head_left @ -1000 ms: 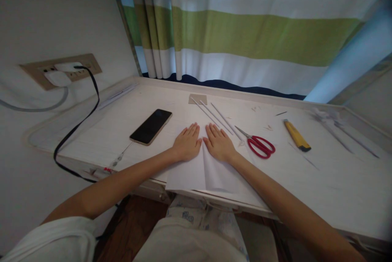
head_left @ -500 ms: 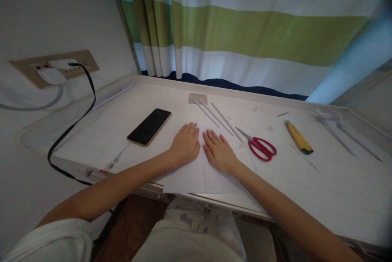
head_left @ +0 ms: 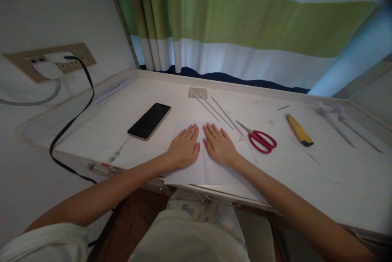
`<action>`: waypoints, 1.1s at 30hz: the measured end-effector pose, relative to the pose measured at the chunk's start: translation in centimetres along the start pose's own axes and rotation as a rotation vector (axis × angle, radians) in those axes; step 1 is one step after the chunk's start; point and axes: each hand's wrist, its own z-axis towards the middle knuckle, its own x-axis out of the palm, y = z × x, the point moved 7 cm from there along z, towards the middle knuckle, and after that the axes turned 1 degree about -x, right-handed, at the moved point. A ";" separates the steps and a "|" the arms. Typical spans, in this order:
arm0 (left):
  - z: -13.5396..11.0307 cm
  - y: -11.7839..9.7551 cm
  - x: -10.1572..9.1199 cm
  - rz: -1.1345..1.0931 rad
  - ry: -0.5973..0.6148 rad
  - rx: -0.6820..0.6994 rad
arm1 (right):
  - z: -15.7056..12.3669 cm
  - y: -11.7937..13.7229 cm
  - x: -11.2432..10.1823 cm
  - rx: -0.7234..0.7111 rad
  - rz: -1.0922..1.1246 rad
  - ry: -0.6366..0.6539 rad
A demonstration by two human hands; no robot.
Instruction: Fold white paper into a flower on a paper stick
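A white sheet of paper (head_left: 202, 172) lies on the pale desk (head_left: 321, 180), its near edge reaching the desk's front edge. A crease runs down its middle. My left hand (head_left: 183, 147) lies flat on the paper left of the crease, fingers stretched out and together. My right hand (head_left: 219, 145) lies flat just to the right of the crease in the same way. The two hands are side by side, thumbs almost touching. Neither hand holds anything.
A black phone (head_left: 149, 121) lies left of my hands, red-handled scissors (head_left: 260, 139) to the right, a yellow utility knife (head_left: 299, 130) farther right. Thin white rolled sticks (head_left: 217, 111) lie behind the hands. A black cable (head_left: 73, 119) hangs from a wall socket (head_left: 52, 64). A striped curtain (head_left: 245, 29) hangs behind.
The view has tilted slightly down. My hands stay flat on the paper and have slid only a little along the crease; nothing was picked up or let go.
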 end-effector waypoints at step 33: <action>1.2 0.1 -0.6 -0.004 -0.066 0.015 | -0.9 0.4 -2.5 0.006 -0.004 -0.075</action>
